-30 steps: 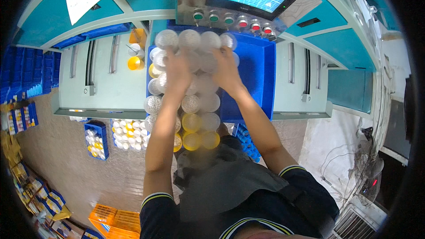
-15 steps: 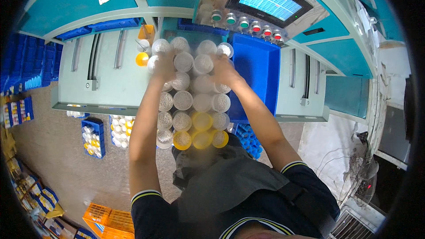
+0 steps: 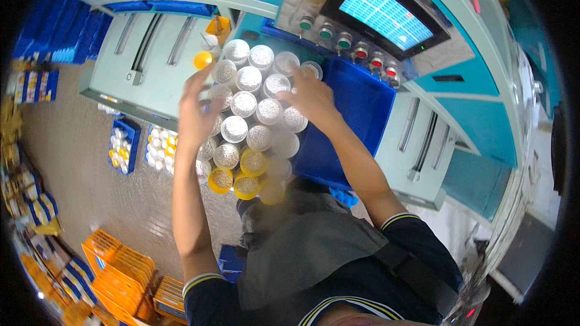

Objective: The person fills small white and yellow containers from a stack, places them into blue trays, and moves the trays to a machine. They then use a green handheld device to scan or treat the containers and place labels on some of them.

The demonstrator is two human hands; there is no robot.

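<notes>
Several round cups, white or translucent (image 3: 248, 78) and yellow (image 3: 246, 186), stand close together in slanting rows in front of me. Many hold small white granules. My left hand (image 3: 197, 111) is at the left edge of the group, fingers stretched upward and thumb apart, beside the outer cups. Over the far right cups is my right hand (image 3: 313, 98), its fingers spread and slightly blurred. Its fingertips are near or on a translucent cup, and I cannot tell whether they touch it. Just right of the cups lies a blue tray (image 3: 356, 115).
A control panel with a lit screen (image 3: 386, 15) and round buttons (image 3: 344, 40) stands beyond the cups. A loose yellow cup (image 3: 203, 60) sits at the far left on the pale bench (image 3: 115, 60). Orange crates (image 3: 124, 278) and a blue bin of bottles (image 3: 122, 148) are on the floor.
The view has turned, so the cup rows now slant. My left hand has come off the far left cups to their outer side; my right hand stays over the far right ones.
</notes>
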